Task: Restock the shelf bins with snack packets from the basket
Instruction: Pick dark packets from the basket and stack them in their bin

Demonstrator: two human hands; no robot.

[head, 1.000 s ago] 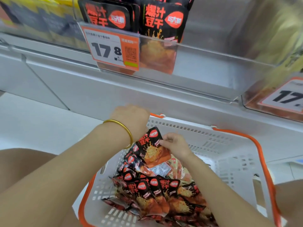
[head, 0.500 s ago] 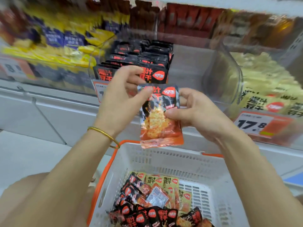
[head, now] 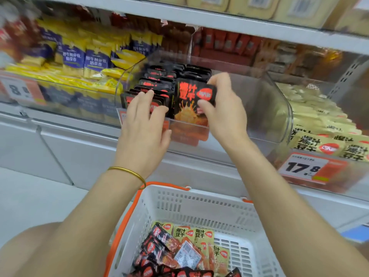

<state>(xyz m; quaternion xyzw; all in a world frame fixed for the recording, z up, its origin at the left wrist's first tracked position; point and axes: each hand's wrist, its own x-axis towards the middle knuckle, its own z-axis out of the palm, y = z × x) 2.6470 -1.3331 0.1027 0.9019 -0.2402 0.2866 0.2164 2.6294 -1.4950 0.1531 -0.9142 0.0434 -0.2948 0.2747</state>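
One black snack packet [head: 189, 100] stands upright at the near front of the clear shelf bin [head: 279, 108], pinched at its right edge between the thumb and curled fingers of the right hand [head: 223, 110]. Just left of it, the left hand [head: 143, 124] rests with straight, relaxed fingers on the near end of a row of black packets [head: 157, 84]. Nearer, below both wrists, the white basket [head: 199, 202] holds more packets.

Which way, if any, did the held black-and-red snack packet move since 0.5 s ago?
Yes: the black-and-red snack packet went forward, from outside the clear plastic shelf bin into it.
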